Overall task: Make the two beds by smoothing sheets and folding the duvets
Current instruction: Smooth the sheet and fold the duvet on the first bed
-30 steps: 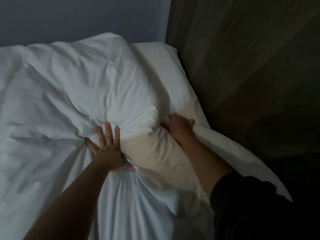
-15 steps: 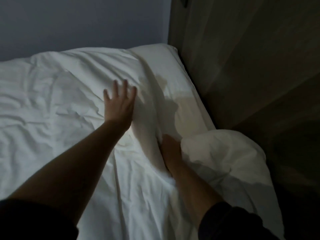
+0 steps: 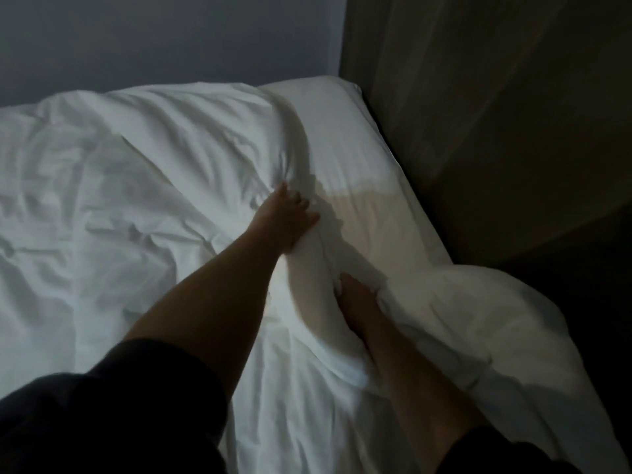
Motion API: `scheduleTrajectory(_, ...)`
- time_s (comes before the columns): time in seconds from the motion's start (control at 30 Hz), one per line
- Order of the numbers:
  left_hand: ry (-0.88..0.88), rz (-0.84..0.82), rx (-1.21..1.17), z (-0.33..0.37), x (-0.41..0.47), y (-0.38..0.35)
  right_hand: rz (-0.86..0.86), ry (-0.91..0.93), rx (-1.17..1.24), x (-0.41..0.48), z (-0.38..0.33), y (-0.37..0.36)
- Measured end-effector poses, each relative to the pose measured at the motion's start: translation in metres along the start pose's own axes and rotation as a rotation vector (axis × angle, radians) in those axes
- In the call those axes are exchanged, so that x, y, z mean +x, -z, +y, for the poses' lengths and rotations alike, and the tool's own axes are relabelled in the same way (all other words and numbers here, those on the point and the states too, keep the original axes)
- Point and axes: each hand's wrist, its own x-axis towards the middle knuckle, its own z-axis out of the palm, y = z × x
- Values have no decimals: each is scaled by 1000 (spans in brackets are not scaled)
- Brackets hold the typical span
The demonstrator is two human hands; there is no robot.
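The step in hand seems to be folding the duvet (image 3: pixel 143 172), which lies over the bed. The left hand (image 3: pixel 285 218) pinches its edge; the right hand (image 3: pixel 359 299) clenches a fold. Next, probably an even pull.

Duvet (image 3: pixel 136 186): white woven cloth, matt, heavily creased left of the left hand (image 3: pixel 285 217). Sheet (image 3: pixel 359 165): white cloth, matt, smoother, beyond the right hand (image 3: pixel 357 297). Sleeves (image 3: pixel 113 412): dark matt fabric. Wall (image 3: pixel 154 39): painted, matt, smooth. Side panel (image 3: pixel 478 97): brown, wood-like, dull.
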Motion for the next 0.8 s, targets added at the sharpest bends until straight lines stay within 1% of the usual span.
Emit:
scheduleTrajectory(0.07, 141, 277, -123, -1, -27, -10, 57, 23, 78, -3, 1, 1)
scheduleTrajectory(0.1, 207, 355, -228, 5, -47, -27, 83, 33, 133, -5, 1, 2)
scheduleTrajectory(0.13, 263, 340, -338, 14, -75, -38, 97, 35, 181, -10, 0, 3)
scheduleTrajectory(0.2, 384, 233, -477, 38, -136, -55, 110, 18, 244, -21, -1, 6)
scheduleTrajectory(0.27, 459, 137, -520, 63, -191, -68, 130, -11, 305, -32, -6, 8)
scheduleTrajectory(0.3, 477, 90, -536, 70, -210, -70, 138, -8, 297, -37, -9, 9)
scheduleTrajectory(0.47, 568, 11, -602, 87, -237, -56, 50, -3, 171, -61, -29, 18)
scheduleTrajectory(0.5, 583, -40, -631, 93, -242, -58, 34, 14, 87, -65, -34, 20)
scheduleTrajectory(0.53, 594, -111, -668, 99, -247, -60, 38, 36, -74, -68, -40, 23)
scheduleTrajectory(0.57, 609, -147, -682, 105, -253, -61, 66, 52, -267, -73, -48, 26)
scheduleTrajectory(0.6, 619, -171, -698, 112, -259, -64, 102, 83, -411, -72, -55, 27)
scheduleTrajectory(0.63, 620, -196, -730, 118, -265, -66, 112, 130, -454, -70, -63, 27)
scheduleTrajectory(0.67, 611, -221, -759, 124, -272, -67, 76, 149, -387, -66, -71, 28)
scheduleTrajectory(0.7, 605, -243, -779, 129, -278, -70, 2, 126, -239, -60, -79, 29)
scheduleTrajectory(0.8, 584, -276, -785, 142, -286, -82, -163, -70, 383, -58, -102, 36)
